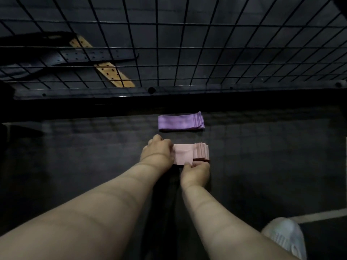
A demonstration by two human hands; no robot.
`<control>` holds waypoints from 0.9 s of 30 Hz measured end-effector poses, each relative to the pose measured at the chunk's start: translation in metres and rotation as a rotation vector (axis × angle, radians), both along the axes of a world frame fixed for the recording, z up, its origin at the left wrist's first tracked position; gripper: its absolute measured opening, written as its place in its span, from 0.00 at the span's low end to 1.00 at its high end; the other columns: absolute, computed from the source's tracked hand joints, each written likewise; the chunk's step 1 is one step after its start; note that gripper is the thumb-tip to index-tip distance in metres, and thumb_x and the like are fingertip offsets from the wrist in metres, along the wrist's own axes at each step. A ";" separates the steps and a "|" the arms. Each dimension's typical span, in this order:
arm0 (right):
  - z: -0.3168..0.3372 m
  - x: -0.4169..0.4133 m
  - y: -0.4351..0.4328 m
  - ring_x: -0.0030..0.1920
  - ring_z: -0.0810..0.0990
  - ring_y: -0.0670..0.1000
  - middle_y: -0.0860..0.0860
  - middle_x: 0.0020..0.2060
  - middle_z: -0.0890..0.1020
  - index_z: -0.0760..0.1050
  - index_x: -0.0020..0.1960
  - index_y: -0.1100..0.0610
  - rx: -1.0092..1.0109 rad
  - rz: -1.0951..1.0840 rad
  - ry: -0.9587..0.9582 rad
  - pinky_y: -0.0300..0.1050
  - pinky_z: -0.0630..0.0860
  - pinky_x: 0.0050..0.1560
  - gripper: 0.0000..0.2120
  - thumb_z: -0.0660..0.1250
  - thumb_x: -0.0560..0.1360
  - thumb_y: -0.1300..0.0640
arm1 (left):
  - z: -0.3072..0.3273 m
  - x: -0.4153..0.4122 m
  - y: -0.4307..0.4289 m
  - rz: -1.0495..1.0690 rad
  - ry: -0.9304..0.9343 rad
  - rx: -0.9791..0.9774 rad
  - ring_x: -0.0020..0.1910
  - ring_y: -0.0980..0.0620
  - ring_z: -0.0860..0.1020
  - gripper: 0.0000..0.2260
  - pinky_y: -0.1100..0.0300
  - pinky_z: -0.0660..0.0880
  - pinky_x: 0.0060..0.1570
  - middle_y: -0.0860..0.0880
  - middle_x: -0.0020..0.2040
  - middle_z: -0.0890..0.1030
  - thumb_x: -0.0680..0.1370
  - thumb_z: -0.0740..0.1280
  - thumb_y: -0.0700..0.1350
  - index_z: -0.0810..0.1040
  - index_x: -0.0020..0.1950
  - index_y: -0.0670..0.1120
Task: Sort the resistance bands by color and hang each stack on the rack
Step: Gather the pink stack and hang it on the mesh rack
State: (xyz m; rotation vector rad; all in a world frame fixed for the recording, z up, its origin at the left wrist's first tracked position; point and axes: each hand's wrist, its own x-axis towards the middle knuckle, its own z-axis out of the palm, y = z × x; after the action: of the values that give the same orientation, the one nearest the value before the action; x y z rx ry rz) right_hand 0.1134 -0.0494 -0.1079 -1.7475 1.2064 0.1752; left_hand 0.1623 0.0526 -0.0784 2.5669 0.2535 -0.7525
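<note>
A stack of pink resistance bands lies flat on the dark floor in the middle of the view. My left hand grips the stack's left end with curled fingers. My right hand pinches the near edge of the top pink band between thumb and fingers. A stack of purple resistance bands lies just beyond, closer to the rack, untouched. The black wire-grid rack fills the upper half of the view.
Behind the grid at the upper left lie a black perforated belt and a tan perforated belt. The rack's black base rail runs across the view. A white shoe and a white floor line sit at the lower right.
</note>
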 end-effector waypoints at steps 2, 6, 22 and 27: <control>0.004 -0.002 0.003 0.47 0.81 0.56 0.53 0.44 0.81 0.72 0.52 0.57 -0.042 0.024 -0.079 0.40 0.71 0.48 0.07 0.69 0.77 0.62 | 0.000 0.000 0.000 0.001 -0.015 0.008 0.68 0.44 0.69 0.14 0.52 0.67 0.68 0.47 0.66 0.69 0.80 0.64 0.53 0.78 0.64 0.55; 0.007 0.002 0.004 0.46 0.82 0.55 0.52 0.45 0.84 0.70 0.51 0.49 -0.126 0.136 -0.175 0.43 0.75 0.50 0.10 0.68 0.76 0.60 | -0.001 -0.001 0.002 0.016 -0.069 0.031 0.67 0.43 0.69 0.14 0.52 0.66 0.67 0.47 0.64 0.69 0.79 0.65 0.50 0.76 0.64 0.53; -0.012 0.021 -0.031 0.63 0.73 0.60 0.54 0.62 0.74 0.74 0.52 0.52 -0.347 0.177 -0.042 0.55 0.67 0.68 0.08 0.69 0.74 0.54 | -0.021 0.006 0.001 0.016 -0.016 -0.068 0.71 0.44 0.64 0.16 0.51 0.65 0.70 0.48 0.70 0.64 0.79 0.67 0.55 0.76 0.66 0.59; -0.019 0.025 -0.040 0.68 0.71 0.60 0.54 0.67 0.73 0.72 0.66 0.52 -0.303 0.178 0.010 0.56 0.62 0.73 0.21 0.70 0.74 0.52 | -0.026 0.007 0.001 0.010 -0.008 -0.135 0.72 0.43 0.64 0.14 0.50 0.66 0.71 0.46 0.71 0.64 0.79 0.68 0.51 0.77 0.65 0.56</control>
State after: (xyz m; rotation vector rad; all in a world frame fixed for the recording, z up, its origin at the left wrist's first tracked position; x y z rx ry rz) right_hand 0.1387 -0.0897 -0.1272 -2.1221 1.1279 0.1103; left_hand 0.1698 0.0534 -0.1041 2.4397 0.2055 -0.7298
